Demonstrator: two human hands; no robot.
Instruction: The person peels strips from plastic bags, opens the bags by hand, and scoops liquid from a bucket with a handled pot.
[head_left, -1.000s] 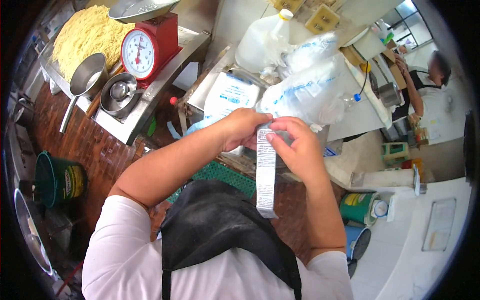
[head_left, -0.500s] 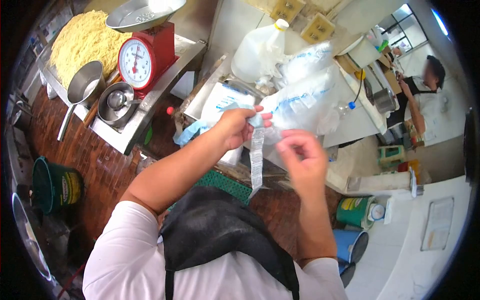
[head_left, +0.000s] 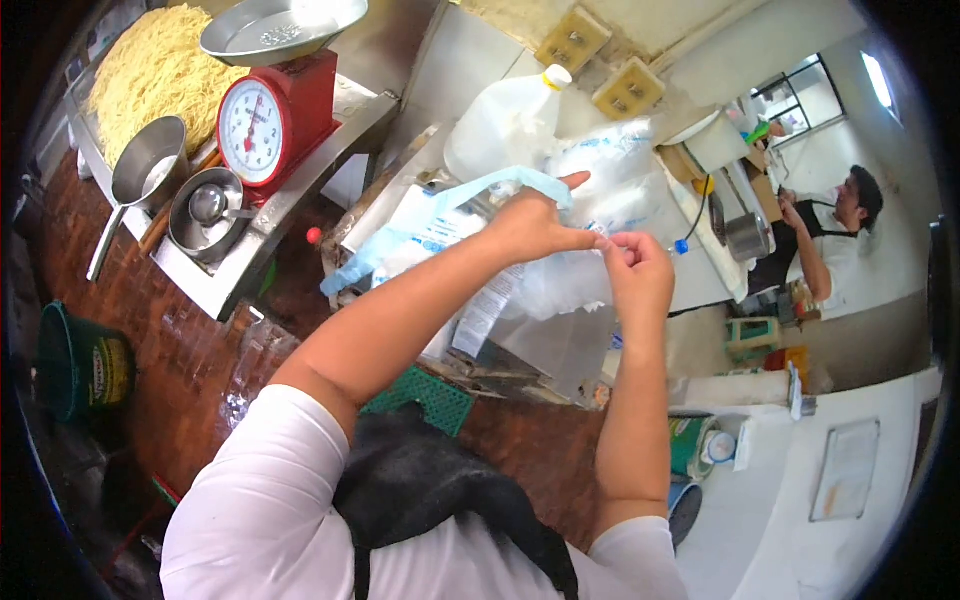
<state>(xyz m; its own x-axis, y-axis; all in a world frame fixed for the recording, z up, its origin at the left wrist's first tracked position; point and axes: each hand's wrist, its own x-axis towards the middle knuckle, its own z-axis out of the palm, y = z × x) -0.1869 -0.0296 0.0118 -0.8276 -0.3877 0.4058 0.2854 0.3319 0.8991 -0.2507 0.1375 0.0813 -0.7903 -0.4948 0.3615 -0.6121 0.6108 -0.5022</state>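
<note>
**Listener:** Which way from the hands?

**Describer:** Leftward from the left hand [head_left: 530,222], for the long pale blue strip [head_left: 458,193]. Draped across the back of that hand near the knuckles, then sloping down toward the near left corner of the worktable [head_left: 550,350].

**Listener:** And the long axis?

**Describer:** Slantwise, from that corner up and rightward over the white printed pack [head_left: 450,228], with a bend at the hand. Below the left wrist, a printed strip [head_left: 485,315], angled down toward the table's near edge. Joined to the blue length or separate: impossible to tell.

**Listener:** Nearer hand?

**Describer:** The left, in contact with the blue strip. To its right, the right hand [head_left: 640,265], apart from the blue length but with fingertips right at the left thumb's tip.

**Listener:** Open or closed?

**Describer:** On the left, forefinger and thumb spread wide; remaining fingers hidden, grip unclear. On the right, fingers curled, thumb and forefinger pinched together; too small to tell about anything between.

**Listener:** Behind all this?

**Describer:** Clear plastic bags [head_left: 620,200] just beyond the hands, and a capped jug [head_left: 500,130] toward the table's far edge.
</note>
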